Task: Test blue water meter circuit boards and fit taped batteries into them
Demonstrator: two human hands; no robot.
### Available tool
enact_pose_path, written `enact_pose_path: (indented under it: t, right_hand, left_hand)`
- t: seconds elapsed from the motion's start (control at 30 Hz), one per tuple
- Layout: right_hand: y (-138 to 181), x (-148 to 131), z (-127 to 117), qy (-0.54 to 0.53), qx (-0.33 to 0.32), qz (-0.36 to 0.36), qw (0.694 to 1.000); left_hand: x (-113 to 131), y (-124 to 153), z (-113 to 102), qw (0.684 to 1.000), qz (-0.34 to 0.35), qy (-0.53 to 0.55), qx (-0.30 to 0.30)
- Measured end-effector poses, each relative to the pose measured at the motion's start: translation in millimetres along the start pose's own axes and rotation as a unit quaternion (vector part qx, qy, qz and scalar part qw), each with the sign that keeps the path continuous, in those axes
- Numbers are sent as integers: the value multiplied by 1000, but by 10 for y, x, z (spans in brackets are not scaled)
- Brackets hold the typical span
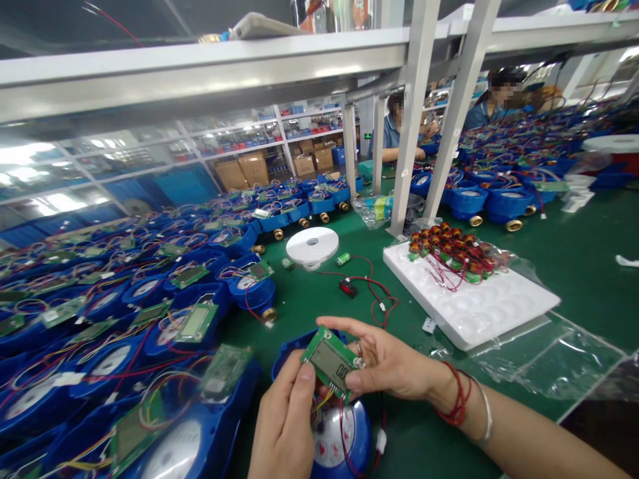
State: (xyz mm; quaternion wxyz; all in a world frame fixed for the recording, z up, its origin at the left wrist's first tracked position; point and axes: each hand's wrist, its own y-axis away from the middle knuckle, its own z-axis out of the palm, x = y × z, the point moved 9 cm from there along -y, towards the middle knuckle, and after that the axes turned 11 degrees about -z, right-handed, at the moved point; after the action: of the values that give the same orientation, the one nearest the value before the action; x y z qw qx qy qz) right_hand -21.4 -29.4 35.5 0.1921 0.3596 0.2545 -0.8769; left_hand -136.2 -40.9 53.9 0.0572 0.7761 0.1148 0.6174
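One circuit board (327, 359) (digits are displayed) is grasped by the left hand (285, 416) and right hand (392, 362) above one blue meter (330, 436). Beyond, one foam tray (499, 305), then one white reel (299, 247), are laid out; farther, two co-workers (392, 140) are seen.

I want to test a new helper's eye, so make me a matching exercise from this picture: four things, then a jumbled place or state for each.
1. Display board
2. White reel nearest the hands
3. Foam tray
4. Red bracelet

A. Round, flat on the green tabletop
B. Worn beside a silver-coloured bangle
C. Held by left hand and right hand
D. Under a cluster of red-wired parts

Pairs: 1-C; 2-A; 3-D; 4-B
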Motion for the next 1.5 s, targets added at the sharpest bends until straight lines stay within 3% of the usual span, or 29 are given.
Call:
enact_pose_path:
  t: [0.13, 0.47, 0.7, 0.93, 1.03, 1.1, 1.2, 1.33, 1.43, 1.5]
  right_hand:
    - [-1, -40, 14, 13, -7, -4, 1000]
    - [13, -156, 8, 72, -21, -2, 997]
    - [3, -158, 8, 74, -20, -2, 997]
    - [6, -168, -8, 77, -18, -5, 997]
    - [-2, -187, -30, 77, -6, -12, 997]
    - [-9, -202, -62, 78, 11, -19, 997]
    - [-15, -217, -104, 83, 33, -29, 996]
    - [-15, -221, -121, 83, 38, -42, 995]
    - [-17, -207, -138, 74, 38, -43, 996]
    - [-26, -197, -171, 75, 43, -41, 995]
  left_hand:
    - [58, -14, 60, 999, 22, -2, -45]
    - [125, -40, -17, 998, 50, 21, -24]
    - [70, -58, 27, 996, 23, 57, -71]
    - [122, -42, 63, 995, 37, 43, -77]
    - [134, -11, 39, 997, 50, 30, -41]
    - [215, 54, -73, 992, 121, -4, 31]
    - [439, 299, -144, 930, 318, -138, 121]
    - [592, 641, 12, 788, 517, -299, 150]
    - [592, 839, 324, 666, 621, -405, 81]
    - [530, 894, 513, 613, 643, -458, 19]
